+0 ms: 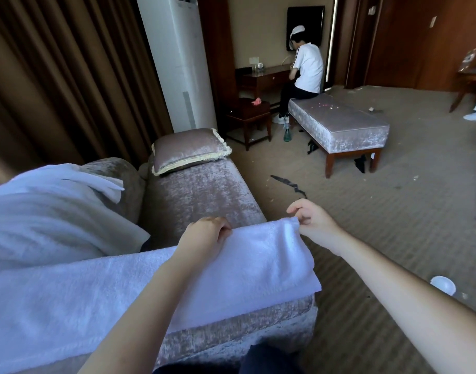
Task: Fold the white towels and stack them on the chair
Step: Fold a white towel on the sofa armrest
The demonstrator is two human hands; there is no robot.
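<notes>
So the white towel (118, 292) is stretched out across the near end of the chair (204, 190), that long mauve velvety lounge thing, and the right end of it is doubled back over itself. The left hand (204, 234) has its fingers curled over the far folded edge, and the right hand (311, 215) pinches the corner of that same edge just past the chair's side, so the hands are a bit apart with both clamped on the towel. Over on the left a heap of more white towels (48, 211) is draped on the chair's padded arm, touching the spread one as far as I can tell. A fringed cushion (188, 149) sits at the far end of the seat. Behind that are brown curtains (56, 76) and a tall white air conditioner (180, 63). Further back another person (307, 66) in a white top sits on a matching bench (339, 125), facing a dark wooden desk (264, 76). There's a green bottle (286, 134) on the carpet by the bench and a small white cup (443, 284) on the floor near the right forearm.
</notes>
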